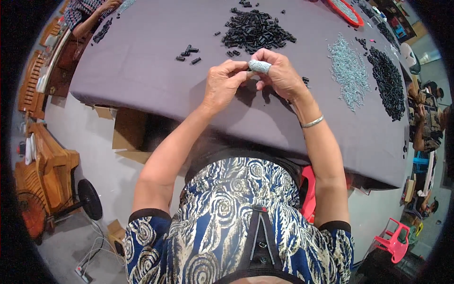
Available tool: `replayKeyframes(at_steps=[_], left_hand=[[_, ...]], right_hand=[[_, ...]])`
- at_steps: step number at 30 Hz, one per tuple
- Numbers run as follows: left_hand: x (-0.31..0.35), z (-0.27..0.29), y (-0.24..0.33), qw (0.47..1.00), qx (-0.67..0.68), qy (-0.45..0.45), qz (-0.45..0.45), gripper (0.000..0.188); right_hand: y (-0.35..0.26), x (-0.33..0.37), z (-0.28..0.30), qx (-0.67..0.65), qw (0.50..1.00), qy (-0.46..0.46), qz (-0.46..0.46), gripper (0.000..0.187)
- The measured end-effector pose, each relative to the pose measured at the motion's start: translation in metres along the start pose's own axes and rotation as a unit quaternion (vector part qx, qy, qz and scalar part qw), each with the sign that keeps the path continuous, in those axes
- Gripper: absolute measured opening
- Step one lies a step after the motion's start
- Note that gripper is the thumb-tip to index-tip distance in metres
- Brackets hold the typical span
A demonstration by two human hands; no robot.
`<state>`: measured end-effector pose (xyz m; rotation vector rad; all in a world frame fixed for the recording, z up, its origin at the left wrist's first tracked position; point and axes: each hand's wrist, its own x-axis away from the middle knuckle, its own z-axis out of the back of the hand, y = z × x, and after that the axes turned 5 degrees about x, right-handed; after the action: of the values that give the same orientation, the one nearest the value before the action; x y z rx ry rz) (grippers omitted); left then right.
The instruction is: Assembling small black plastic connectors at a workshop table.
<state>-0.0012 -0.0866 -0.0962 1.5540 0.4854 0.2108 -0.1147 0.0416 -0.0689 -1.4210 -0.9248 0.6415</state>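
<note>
Above the near half of the table, my left hand (222, 83) and my right hand (281, 78) meet with their fingertips together. Both are closed in a pinch. A small dark bit shows between the fingertips, too small and covered to name. A pale, speckled wrapping (259, 66) sits around a finger of my right hand. Just beyond the hands lies a large heap of short black cylindrical pieces (255, 29). Several more loose black pieces (189, 51) are to the left of that heap.
Small silvery pieces (349, 71) spread over the table's right side, beside another black heap (387, 83). A red-rimmed tray (347, 13) holds more silvery pieces. Another person's arm (87, 26) reaches in at the far left. A pink plastic chair (393, 239) stands at lower right.
</note>
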Motion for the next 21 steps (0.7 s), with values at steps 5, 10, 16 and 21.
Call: replayKeyframes(at_steps=[5,10,16,21], left_hand=[[-0.001,-0.001,0.002,0.999,0.049,0.004,-0.001,0.017],[0.001,-0.004,0.015,0.997,0.075,0.01,-0.025,0.019],[0.003,-0.007,0.014,0.992,0.108,-0.002,-0.072,0.021],[0.008,-0.014,0.018,0.987,0.145,-0.003,-0.063,0.022]], right_hand=[[-0.008,0.007,0.001,-0.112,0.993,-0.044,-0.006,0.023],[-0.005,0.01,0.01,-0.116,0.989,-0.076,-0.046,0.043],[0.006,0.013,-0.001,-0.181,0.973,-0.119,-0.079,0.036],[0.007,0.017,-0.016,-0.225,0.971,-0.067,-0.054,0.032]])
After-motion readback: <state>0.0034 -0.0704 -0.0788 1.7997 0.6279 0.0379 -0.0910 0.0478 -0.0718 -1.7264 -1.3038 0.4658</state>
